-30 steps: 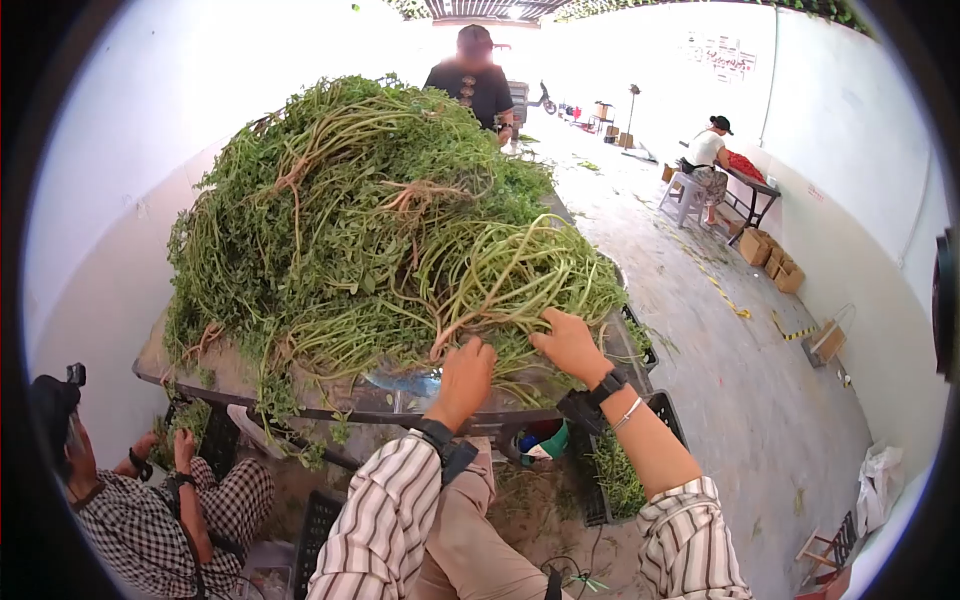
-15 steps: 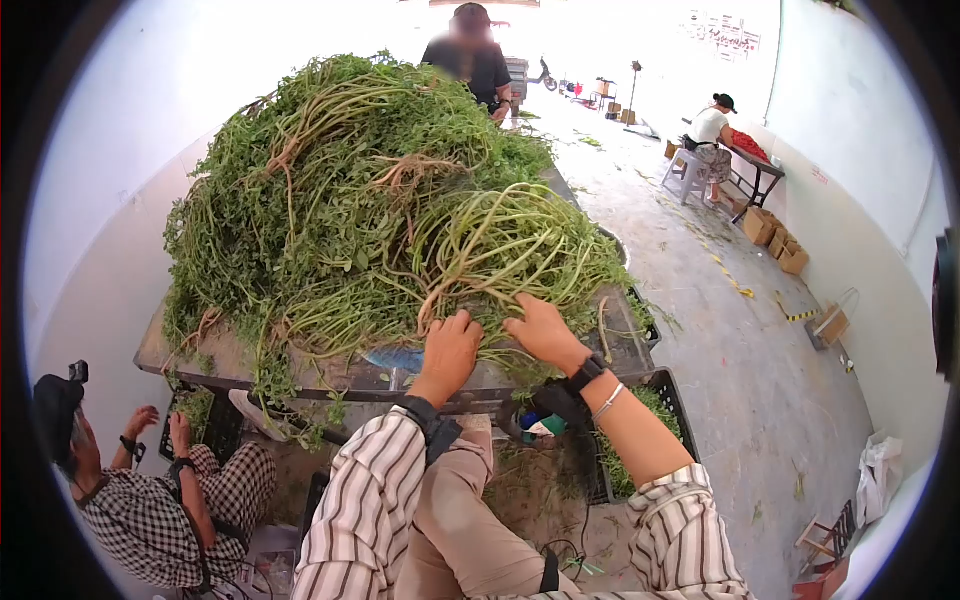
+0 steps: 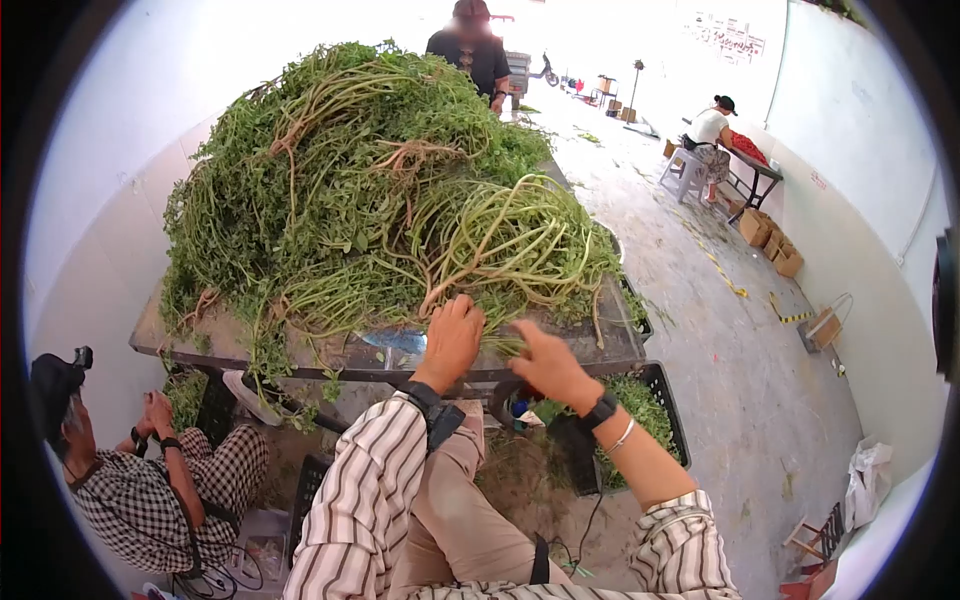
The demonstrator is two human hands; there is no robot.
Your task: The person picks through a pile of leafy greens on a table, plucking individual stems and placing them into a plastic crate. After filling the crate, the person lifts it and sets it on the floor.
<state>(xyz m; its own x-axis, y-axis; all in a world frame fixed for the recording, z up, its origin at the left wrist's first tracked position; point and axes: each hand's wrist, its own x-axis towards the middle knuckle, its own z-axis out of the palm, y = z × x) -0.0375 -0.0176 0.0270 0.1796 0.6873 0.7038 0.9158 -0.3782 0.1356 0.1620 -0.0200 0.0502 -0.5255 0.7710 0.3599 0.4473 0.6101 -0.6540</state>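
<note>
A big heap of leafy green plants (image 3: 330,180) with pale stems and brown roots covers the dark table (image 3: 240,350). At its front lies a plant with thick, bare, light-green stems (image 3: 510,245), its brown root pointing toward me. My left hand (image 3: 452,340) is closed with its fingertips at that root's end. Lower and to the right, at the table's front edge, my right hand (image 3: 552,365) is closed, its fingertips against thin green stems (image 3: 507,345). The fingers hide part of what it grips.
Below the table on the right stands a black crate (image 3: 665,410) holding greens. A seated person in checks (image 3: 150,520) is at lower left, hands together. Another person (image 3: 475,60) stands behind the heap. Farther right, someone sits at a table with red items (image 3: 748,148).
My right hand has moved down and right, away from the stems, to the table edge. My left hand has stayed near the root. The seated person's hands have come together.
</note>
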